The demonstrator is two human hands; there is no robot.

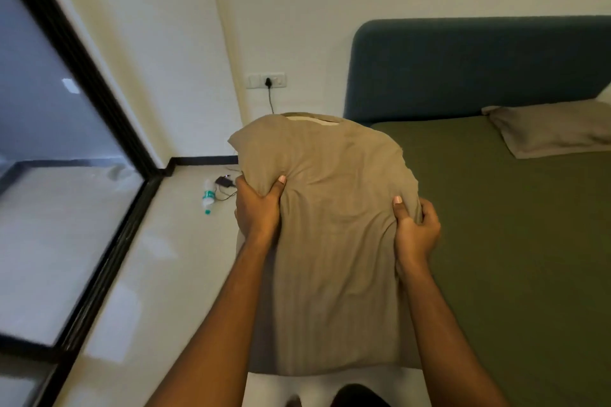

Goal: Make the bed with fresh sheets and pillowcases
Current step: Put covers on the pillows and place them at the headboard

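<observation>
Left hand (256, 208): clamped on the left edge of the pillow, thumb pressed into the front of the cloth, fingers hidden behind.
Right hand (415, 228): clamped on the right edge at about the same height, thumb on the front, fingers wrapped round a bunch of fabric.
Pillow (330, 258): in a tan pillowcase, held up lengthwise between both hands, over the left edge of the bed; fabric creased between the two thumbs.
Pillowcase opening (310, 120): at the far end, a strip of white inner pillow showing in the gap.
Fitted sheet (496, 225): olive green, smooth over the mattress, to the right of the held pillow.
Floor (158, 258): pale and glossy, left of the bed.
Water bottle (207, 196): clear plastic with green label and cap, lying on the floor near the wall corner.
Charger (224, 181): small and dark, just beside the bottle, cable trailing.
Second pillow (555, 129): same tan case, flat on the sheet, near the headboard at far right.
Headboard (479, 66): padded, dark teal, against the white wall.
Wall socket (267, 80): white plate, black plug in it, cable hanging down behind the held pillow.
Window frame (99, 102): black, along the left side, glass dim.
</observation>
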